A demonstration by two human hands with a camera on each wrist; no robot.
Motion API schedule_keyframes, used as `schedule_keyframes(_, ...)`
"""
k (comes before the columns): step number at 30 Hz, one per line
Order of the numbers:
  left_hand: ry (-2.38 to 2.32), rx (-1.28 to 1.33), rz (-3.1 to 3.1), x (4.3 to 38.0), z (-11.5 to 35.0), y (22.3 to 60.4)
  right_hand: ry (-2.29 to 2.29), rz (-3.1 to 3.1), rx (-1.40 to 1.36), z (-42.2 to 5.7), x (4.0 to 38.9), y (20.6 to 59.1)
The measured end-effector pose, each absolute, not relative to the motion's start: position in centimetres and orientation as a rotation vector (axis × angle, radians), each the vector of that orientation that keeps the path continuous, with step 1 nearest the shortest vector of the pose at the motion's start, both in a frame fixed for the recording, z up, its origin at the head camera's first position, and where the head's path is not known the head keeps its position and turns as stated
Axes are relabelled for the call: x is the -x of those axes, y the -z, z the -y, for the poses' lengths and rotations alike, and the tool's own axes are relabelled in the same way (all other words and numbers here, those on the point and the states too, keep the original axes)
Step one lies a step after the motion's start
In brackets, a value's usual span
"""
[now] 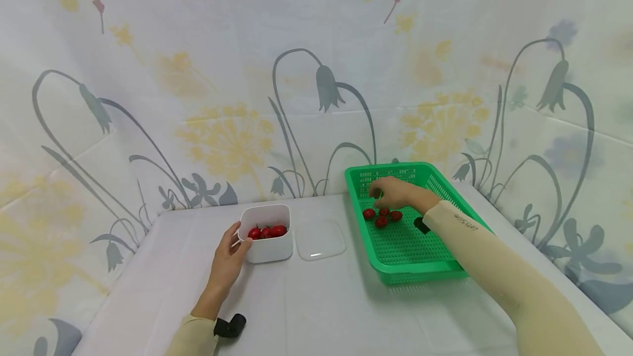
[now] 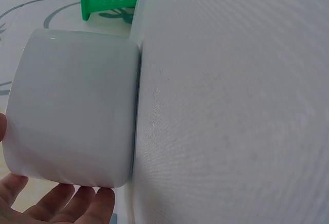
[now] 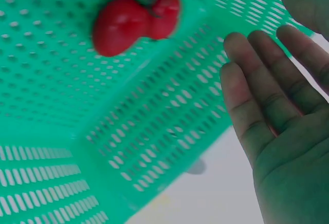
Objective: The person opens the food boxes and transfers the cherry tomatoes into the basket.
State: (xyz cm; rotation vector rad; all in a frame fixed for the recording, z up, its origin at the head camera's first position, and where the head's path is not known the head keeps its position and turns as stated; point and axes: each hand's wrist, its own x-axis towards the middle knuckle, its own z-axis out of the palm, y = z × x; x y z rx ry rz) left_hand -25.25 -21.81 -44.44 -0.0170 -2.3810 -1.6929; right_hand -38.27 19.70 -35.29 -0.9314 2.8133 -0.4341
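At the left corner of a white plastic container (image 1: 270, 251), my left hand (image 1: 228, 257) grips the wall, its thumb at the rim and its fingers along the side. Several cherry tomatoes (image 1: 267, 232) lie inside the container. In the left wrist view, fingertips (image 2: 103, 203) press against the container's wall (image 2: 72, 106). My right hand (image 1: 395, 192) hovers inside a green plastic basket (image 1: 420, 268), above several more cherry tomatoes (image 1: 381, 222). In the right wrist view, its fingers (image 3: 267, 75) are loosely bent and hold nothing, apart from the tomatoes (image 3: 121, 26).
A clear, flat lid (image 1: 320, 240) lies on the white tablecloth (image 1: 316, 301) between container and basket. The basket has raised, slotted walls around the right forearm. A flower-printed cloth (image 1: 316, 70) hangs behind the table.
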Motion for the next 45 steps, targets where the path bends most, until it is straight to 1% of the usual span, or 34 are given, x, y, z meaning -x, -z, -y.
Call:
schedule_keyframes(11, 1.701, 0.015, 2.399, 25.2, 21.8, 44.4, 0.547, -2.894, 1.074, -17.2, 37.6, 32.1)
schedule_keyframes(22, 1.701, -0.006, 2.399, 25.0, 21.9, 44.3, 0.478, -2.883, 1.241, -10.8, 36.7, 30.4)
schedule_keyframes(32, 1.696, 0.003, 2.393, 25.1, 21.7, 44.2, 0.427, -2.825, 1.280, -5.6, 36.4, 30.8)
schedule_keyframes(37, 1.686, 0.005, 2.388, 25.2, 21.7, 44.2, 0.428, -2.770, 1.345, -2.7, 36.4, 31.4)
schedule_keyframes(45, 1.701, -0.003, 2.400, 25.3, 21.6, 44.2, 0.330, -2.696, 1.374, 1.7, 35.8, 32.9)
